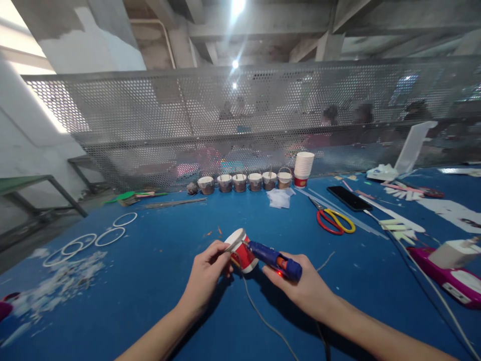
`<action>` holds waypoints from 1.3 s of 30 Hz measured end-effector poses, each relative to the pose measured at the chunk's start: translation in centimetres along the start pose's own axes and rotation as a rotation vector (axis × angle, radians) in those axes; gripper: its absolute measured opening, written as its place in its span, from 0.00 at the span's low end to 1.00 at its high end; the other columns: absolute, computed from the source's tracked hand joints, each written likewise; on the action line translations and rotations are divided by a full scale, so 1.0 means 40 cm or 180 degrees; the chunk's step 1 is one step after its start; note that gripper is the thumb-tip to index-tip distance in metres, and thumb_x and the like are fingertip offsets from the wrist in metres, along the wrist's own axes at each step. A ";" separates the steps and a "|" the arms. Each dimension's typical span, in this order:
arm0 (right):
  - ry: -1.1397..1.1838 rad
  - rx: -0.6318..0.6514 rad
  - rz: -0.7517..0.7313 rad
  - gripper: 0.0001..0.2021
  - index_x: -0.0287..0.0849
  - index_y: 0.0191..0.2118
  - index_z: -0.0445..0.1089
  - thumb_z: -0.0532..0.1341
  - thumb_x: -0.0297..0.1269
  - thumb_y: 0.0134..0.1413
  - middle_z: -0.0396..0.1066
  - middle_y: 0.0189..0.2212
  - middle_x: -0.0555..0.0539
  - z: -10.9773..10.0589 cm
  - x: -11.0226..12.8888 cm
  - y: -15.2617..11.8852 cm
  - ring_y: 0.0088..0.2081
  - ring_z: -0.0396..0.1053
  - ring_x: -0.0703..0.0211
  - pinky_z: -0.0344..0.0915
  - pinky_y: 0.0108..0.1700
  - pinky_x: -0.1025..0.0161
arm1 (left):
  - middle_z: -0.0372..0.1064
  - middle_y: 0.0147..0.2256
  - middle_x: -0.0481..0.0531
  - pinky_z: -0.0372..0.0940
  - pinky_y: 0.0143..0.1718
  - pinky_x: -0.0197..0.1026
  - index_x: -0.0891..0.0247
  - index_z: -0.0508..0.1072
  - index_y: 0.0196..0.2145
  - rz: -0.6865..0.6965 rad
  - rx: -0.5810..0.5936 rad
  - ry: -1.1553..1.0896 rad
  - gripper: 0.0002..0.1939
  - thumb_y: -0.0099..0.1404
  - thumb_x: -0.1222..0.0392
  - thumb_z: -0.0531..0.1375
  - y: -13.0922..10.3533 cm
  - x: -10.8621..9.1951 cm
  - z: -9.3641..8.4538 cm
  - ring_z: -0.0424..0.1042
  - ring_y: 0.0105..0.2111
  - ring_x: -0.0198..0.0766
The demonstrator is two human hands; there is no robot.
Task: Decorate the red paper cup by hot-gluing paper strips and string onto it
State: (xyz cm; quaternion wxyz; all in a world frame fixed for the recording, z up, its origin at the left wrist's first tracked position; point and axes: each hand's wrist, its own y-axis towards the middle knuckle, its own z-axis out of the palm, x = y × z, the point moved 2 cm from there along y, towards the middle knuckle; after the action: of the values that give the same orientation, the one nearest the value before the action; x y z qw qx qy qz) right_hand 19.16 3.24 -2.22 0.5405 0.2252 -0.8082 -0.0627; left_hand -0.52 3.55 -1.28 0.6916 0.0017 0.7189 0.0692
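My left hand grips a red and white paper cup, which is tilted on its side just above the blue table. A strip of grey-brown cord lies along the cup near its rim, under my left fingers. From the cup a loose length of cord trails down toward me. A blue hot glue gun with a glowing red light is in my right hand, my fingers wrapped around its handle. Its nozzle is at the cup's side, close to the cord; whether it touches is too small to tell.
Several cord-wrapped cups line the back beside a stack of paper cups. Scissors, a phone and a magenta power strip lie to the right. White rings and scraps are on the left.
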 end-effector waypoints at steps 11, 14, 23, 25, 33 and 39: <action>0.0192 -0.0064 0.0092 0.13 0.42 0.22 0.63 0.59 0.43 0.53 0.55 0.17 0.56 -0.009 0.005 0.006 0.20 0.49 0.67 0.53 0.22 0.67 | 0.63 0.22 0.47 0.60 0.20 0.33 0.64 0.75 0.22 -0.0025 0.0062 -0.0189 0.06 0.53 0.61 0.61 0.009 0.007 -0.006 0.63 0.20 0.31; 0.0343 -0.0052 0.0171 0.14 0.43 0.22 0.61 0.59 0.43 0.53 0.53 0.17 0.56 -0.012 0.006 0.010 0.20 0.48 0.67 0.52 0.21 0.67 | 0.62 0.21 0.46 0.60 0.20 0.33 0.64 0.74 0.22 -0.0064 0.0064 -0.0245 0.06 0.53 0.61 0.60 0.011 0.009 -0.007 0.62 0.20 0.30; 0.0525 0.0091 0.0422 0.16 0.44 0.20 0.58 0.60 0.45 0.52 0.52 0.16 0.56 -0.016 0.010 0.011 0.19 0.48 0.67 0.51 0.22 0.66 | 0.63 0.22 0.45 0.59 0.20 0.33 0.64 0.74 0.23 0.0019 0.0178 -0.0322 0.06 0.54 0.62 0.59 0.020 0.023 -0.017 0.62 0.19 0.29; 0.0561 0.0111 0.0466 0.17 0.45 0.20 0.56 0.60 0.45 0.52 0.52 0.15 0.56 -0.018 0.011 0.014 0.19 0.49 0.67 0.50 0.22 0.66 | 0.63 0.22 0.45 0.58 0.20 0.32 0.64 0.74 0.22 0.0017 0.0165 -0.0335 0.06 0.53 0.63 0.59 0.022 0.022 -0.016 0.62 0.19 0.29; 0.0082 0.0215 0.0131 0.15 0.43 0.21 0.58 0.58 0.43 0.53 0.54 0.17 0.55 0.010 0.023 -0.009 0.20 0.50 0.67 0.50 0.23 0.66 | 0.63 0.22 0.45 0.59 0.20 0.33 0.65 0.74 0.22 0.0083 0.0220 -0.0251 0.06 0.54 0.63 0.59 0.019 0.026 -0.018 0.63 0.19 0.29; 0.0250 0.0086 0.0217 0.14 0.43 0.22 0.60 0.59 0.43 0.53 0.56 0.17 0.55 -0.003 0.014 0.001 0.20 0.50 0.67 0.51 0.23 0.66 | 0.63 0.23 0.45 0.58 0.21 0.33 0.65 0.74 0.22 0.0160 0.0231 -0.0186 0.06 0.54 0.63 0.59 0.019 0.026 -0.022 0.62 0.19 0.28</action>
State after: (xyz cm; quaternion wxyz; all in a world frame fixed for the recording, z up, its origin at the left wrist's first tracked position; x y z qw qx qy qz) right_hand 19.09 3.03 -1.69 0.5705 0.2071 -0.7944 -0.0244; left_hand -1.51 4.34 -2.19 0.7099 0.0468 0.7001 0.0603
